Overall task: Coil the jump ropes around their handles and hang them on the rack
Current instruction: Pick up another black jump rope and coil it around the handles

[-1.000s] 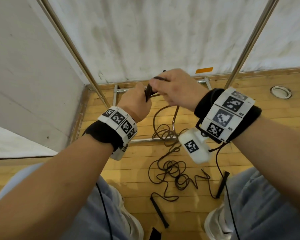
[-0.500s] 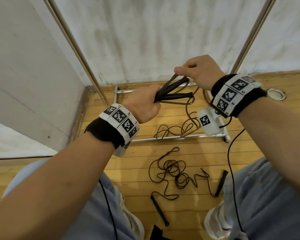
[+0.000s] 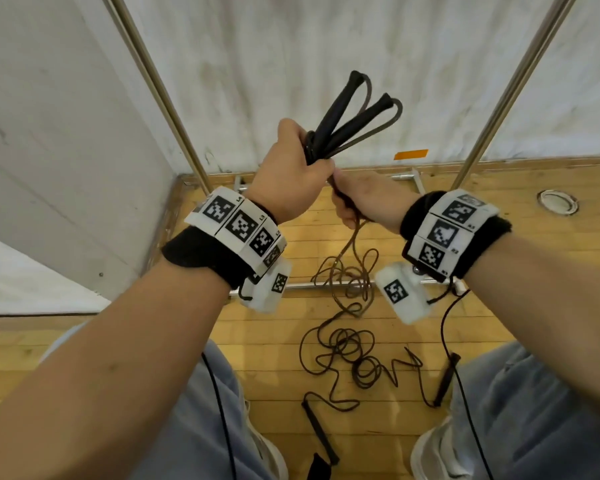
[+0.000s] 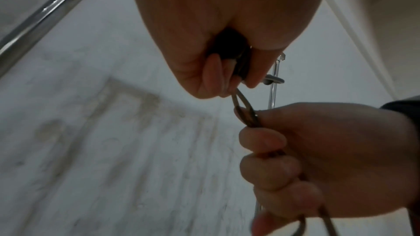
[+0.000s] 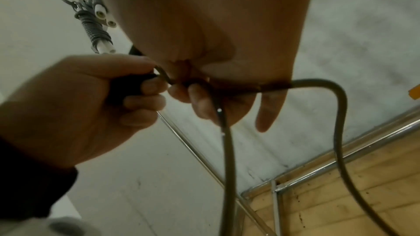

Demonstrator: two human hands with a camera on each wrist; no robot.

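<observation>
- The left hand is fisted round two slim black handles, matte and tube-shaped, which fan upward in a narrow V above the knuckles.
- A thin brown cord, round and smooth, loops out of each handle's top end and runs back down into the fist.
- The right hand, just right of and touching the left, has its fingers curled round that cord directly below the left fist; the left wrist view shows two strands entering its grip.
- From the right hand the cord hangs down to a loose tangle on the pale wooden plank floor.
- A second jump rope lies nearer on the floor, its dark cord in loose curls, one black handle at near centre and another to the right.
- The rack is shiny round metal tubing: two slanted uprights on either side of the hands and low bars on the floor by the far white wall, which is streaked and scuffed.
</observation>
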